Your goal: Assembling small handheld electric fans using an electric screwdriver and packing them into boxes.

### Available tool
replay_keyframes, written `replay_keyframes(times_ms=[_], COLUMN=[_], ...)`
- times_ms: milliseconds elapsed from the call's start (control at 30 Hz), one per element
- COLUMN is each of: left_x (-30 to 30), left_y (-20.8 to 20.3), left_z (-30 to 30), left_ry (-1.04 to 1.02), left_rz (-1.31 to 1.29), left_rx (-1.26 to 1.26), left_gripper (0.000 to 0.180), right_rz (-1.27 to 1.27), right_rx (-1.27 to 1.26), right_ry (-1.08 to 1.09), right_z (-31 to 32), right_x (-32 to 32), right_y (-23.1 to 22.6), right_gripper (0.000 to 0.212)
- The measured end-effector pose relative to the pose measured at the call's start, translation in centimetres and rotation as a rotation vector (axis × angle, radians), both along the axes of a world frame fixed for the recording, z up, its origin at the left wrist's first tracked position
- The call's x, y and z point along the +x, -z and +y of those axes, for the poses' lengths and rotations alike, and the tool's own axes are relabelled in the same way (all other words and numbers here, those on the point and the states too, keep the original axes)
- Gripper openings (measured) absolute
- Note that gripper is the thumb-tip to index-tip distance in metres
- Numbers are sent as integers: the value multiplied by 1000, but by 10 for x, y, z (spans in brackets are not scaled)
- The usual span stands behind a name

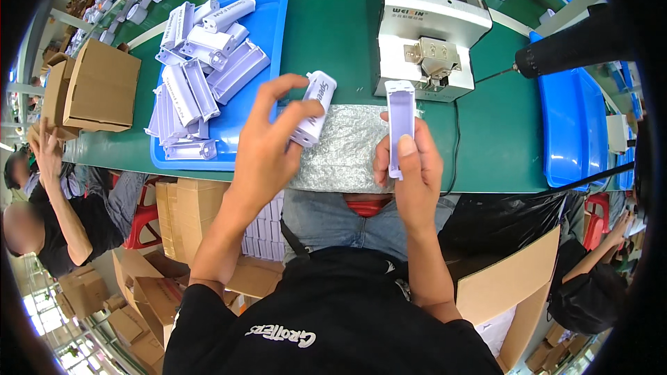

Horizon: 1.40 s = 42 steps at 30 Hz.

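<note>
My left hand [267, 135] has its fingers bent around a white plastic casing [321, 94] with dark print, over the left edge of a silvery sheet. My right hand [415, 167] grips an open, trough-shaped plastic half shell [401, 114] upright, hollow side toward me and thumb pressed inside it. The silvery sheet [340, 163], which looks like bubble wrap, lies at the table's front edge. Left of it, a blue tray [278, 35] holds a heap of similar white shells [182, 94]. Behind my right hand stands a metal box-shaped screw feeder [434, 42].
A black electric screwdriver [577, 45] juts in from the right, its bit toward the feeder. Another blue tray [570, 125] is at the right. Cardboard boxes [104, 87] stand at the left. Cables run beside the feeder. People sit on both sides; an open carton [511, 285] is by my right elbow.
</note>
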State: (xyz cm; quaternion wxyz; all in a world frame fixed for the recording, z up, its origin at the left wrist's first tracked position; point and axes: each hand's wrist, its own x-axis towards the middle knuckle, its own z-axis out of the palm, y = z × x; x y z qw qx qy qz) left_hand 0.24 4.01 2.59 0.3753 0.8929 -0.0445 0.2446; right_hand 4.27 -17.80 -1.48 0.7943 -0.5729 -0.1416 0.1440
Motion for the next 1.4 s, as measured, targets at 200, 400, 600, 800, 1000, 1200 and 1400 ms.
replay_keyframes(times_ms=[200,400,600,800,1000,1200,1400], left_x=[-17,-20,-39,-27,8,5,3], left_y=[-4,-6,-21,-24,-57,-18,31], left_z=[2,9,1,1,-9,-66,-116], left_ry=[-4,-41,-158,108,243,392,324], left_rz=[97,87,61,-12,10,109,156], left_rx=[531,248,-43,5,160,-12,174], left_gripper=[49,41,13,12,14,14,16], right_rz=[59,95,-218,-313,-39,23,41], right_rx=[83,179,132,-30,217,292,319], right_ry=[-1,-52,196,592,432,427,396], right_z=[-2,-1,-18,-54,-70,-81,-83], right_x=[1,12,10,12,26,42,41], right_y=[-4,-2,-13,-11,-12,-10,-11], right_gripper=[39,37,53,44,64,64,61])
